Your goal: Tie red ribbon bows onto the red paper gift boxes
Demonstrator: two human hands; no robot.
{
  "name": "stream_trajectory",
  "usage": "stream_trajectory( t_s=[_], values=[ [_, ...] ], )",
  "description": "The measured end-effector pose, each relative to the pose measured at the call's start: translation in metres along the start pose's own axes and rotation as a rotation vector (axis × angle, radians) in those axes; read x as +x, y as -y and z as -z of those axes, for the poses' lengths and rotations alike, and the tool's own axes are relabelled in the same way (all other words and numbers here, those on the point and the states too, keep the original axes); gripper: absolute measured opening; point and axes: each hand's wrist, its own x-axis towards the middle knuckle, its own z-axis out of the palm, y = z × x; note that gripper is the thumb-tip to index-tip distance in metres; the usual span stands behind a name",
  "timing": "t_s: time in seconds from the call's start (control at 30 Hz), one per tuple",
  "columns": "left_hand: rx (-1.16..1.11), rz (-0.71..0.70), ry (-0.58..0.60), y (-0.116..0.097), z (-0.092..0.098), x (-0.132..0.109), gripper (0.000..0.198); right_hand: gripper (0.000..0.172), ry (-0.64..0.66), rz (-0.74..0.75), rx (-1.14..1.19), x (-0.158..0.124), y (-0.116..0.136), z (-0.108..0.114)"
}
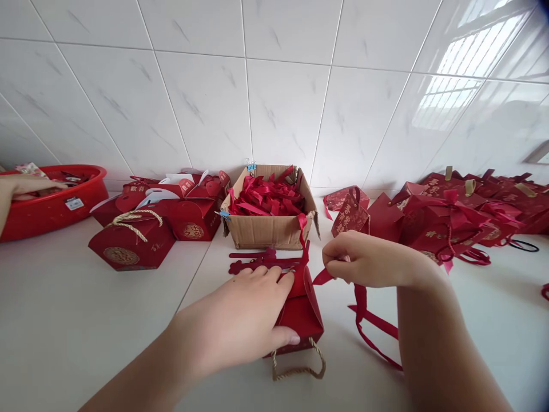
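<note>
A small red gift box (302, 315) lies on the white table in front of me, its twisted rope handle (299, 373) hanging down at the near end. My left hand (249, 320) lies across the box and grips it, fingers over the far part and thumb on the near part. Just right of the box, my right hand (360, 258) is closed in a pinch on a red ribbon (361, 303). One piece of that ribbon points at the box's side flap; the rest trails down onto the table beside my forearm. My right fingertips are partly hidden.
Behind the box stands a cardboard carton (266, 229) full of red ribbons, with dark red strips (253, 260) before it. Folded red gift boxes (132, 246) stand left, more red boxes (454, 223) right. Another person's hand (36, 184) reaches into a red basin (86, 197) at far left.
</note>
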Motion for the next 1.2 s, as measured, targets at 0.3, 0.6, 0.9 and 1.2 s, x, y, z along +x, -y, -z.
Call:
stream_trajectory(
  t_s=[0.3,0.6,0.9,1.2],
  values=[
    [0.028,-0.011,0.012,-0.001,0.000,0.002,0.048,0.019,-0.019,0.000,0.056,-0.005,-0.004,0.001],
    [-0.012,0.002,0.018,-0.001,0.002,-0.001,0.047,0.020,0.025,0.033,0.073,-0.005,-0.002,0.002],
    [-0.032,-0.005,0.001,0.001,0.003,-0.002,0.052,0.015,0.016,0.001,0.009,0.000,0.003,-0.001],
    [-0.024,-0.050,-0.019,0.002,0.001,0.003,0.042,0.020,0.083,0.048,-0.002,0.007,0.005,-0.006]
  ],
)
